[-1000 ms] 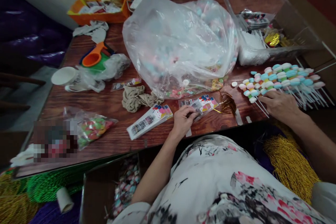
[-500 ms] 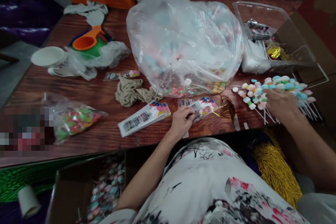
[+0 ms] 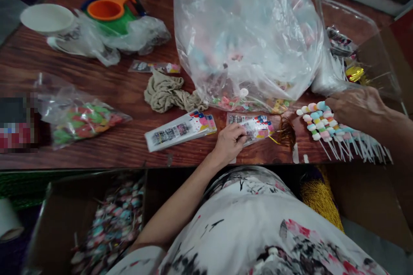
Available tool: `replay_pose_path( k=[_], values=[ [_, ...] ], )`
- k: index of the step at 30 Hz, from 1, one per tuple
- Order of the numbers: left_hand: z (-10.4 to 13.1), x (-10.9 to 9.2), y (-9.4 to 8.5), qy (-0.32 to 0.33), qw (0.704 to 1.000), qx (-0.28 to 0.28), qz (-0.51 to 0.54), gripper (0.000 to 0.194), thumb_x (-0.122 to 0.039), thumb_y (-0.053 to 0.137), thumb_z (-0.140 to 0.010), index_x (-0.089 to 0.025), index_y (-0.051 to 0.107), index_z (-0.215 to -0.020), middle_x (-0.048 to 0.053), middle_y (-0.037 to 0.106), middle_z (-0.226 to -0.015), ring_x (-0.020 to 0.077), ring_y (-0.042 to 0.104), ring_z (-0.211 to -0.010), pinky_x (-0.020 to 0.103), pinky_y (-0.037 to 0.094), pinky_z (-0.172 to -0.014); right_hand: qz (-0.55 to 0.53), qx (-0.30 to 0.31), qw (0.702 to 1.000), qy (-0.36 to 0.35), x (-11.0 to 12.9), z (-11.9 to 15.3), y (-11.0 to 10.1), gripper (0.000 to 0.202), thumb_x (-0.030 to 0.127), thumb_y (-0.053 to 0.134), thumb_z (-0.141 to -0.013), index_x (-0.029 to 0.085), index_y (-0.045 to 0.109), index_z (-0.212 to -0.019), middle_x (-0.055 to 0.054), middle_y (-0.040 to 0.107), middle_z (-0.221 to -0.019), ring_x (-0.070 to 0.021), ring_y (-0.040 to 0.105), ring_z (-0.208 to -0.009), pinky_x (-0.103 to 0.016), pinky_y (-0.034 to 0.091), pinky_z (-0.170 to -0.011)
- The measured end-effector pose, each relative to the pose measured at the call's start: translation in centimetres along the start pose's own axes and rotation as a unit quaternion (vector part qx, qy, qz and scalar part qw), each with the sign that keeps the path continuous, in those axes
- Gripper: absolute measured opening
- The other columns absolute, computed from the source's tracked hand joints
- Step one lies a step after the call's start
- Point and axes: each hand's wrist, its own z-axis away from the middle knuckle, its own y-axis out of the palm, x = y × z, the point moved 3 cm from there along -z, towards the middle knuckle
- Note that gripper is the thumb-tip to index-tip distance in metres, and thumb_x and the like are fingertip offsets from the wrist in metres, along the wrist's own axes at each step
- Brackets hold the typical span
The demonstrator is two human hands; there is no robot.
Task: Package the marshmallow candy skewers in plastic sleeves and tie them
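My left hand point(image 3: 229, 142) rests at the table's front edge, its fingers curled on the left end of a small stack of printed plastic bags point(image 3: 258, 131). At the right, my right hand point(image 3: 359, 102) reaches over a row of marshmallow skewers point(image 3: 322, 125), pastel pieces on white sticks. Its closed fingertips touch the upper end of the skewers, partly hidden and a little blurred. Another stack of printed bags point(image 3: 180, 132) lies left of my left hand. Brown and gold ties point(image 3: 285, 133) sit between the bags and the skewers.
A big clear bag of marshmallows point(image 3: 245, 30) fills the back middle. A clear bin point(image 3: 361, 21) stands behind my right hand. To the left are a crumpled cloth point(image 3: 164, 92), a bag of gummies point(image 3: 80, 122), an orange scoop point(image 3: 106, 8) and a white cup point(image 3: 48, 19). A carton point(image 3: 61, 223) sits below.
The view has tipped down and turned. My right hand has shifted to the far end of the skewers, whose sticks now show more in a row. My left hand stays on the bags.
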Motion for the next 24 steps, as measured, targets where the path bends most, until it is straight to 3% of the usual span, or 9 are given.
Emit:
replay_pose_path(
  k=[10,18,24],
  values=[
    [-0.2,-0.3,-0.2,0.004,1.0,0.005,-0.001,0.007,-0.017,0.067,-0.081,-0.018,0.066,-0.075,0.003,0.065,-0.083,0.0144,0.061,-0.077,0.028,0.048,-0.071,0.02,0.013,0.999,-0.026,1.3,-1.3,-0.4,0.029,0.012,0.038,-0.09,0.015,0.066,-0.094,-0.015,0.07,-0.097,-0.028,0.065,-0.086,-0.032,0.033,-0.063],
    [-0.1,-0.2,-0.2,-0.002,1.0,0.008,0.002,0.006,-0.015,0.067,-0.081,-0.018,0.067,-0.076,0.003,0.066,-0.084,0.015,0.062,-0.079,0.028,0.048,-0.072,-0.009,-0.009,0.999,-0.034,0.7,-1.5,0.4,0.029,0.013,0.04,-0.089,0.013,0.069,-0.089,-0.018,0.069,-0.088,-0.028,0.064,-0.08,-0.035,0.036,-0.066],
    [-0.2,-0.4,-0.3,0.003,1.0,0.008,-0.005,0.006,-0.015,0.067,-0.082,-0.018,0.067,-0.076,0.003,0.066,-0.084,0.015,0.062,-0.079,0.028,0.049,-0.073,0.006,0.038,0.999,-0.024,0.6,-1.7,0.5,0.027,0.012,0.042,-0.087,0.013,0.069,-0.088,-0.017,0.07,-0.09,-0.0267,0.064,-0.081,-0.034,0.036,-0.065]
  ],
)
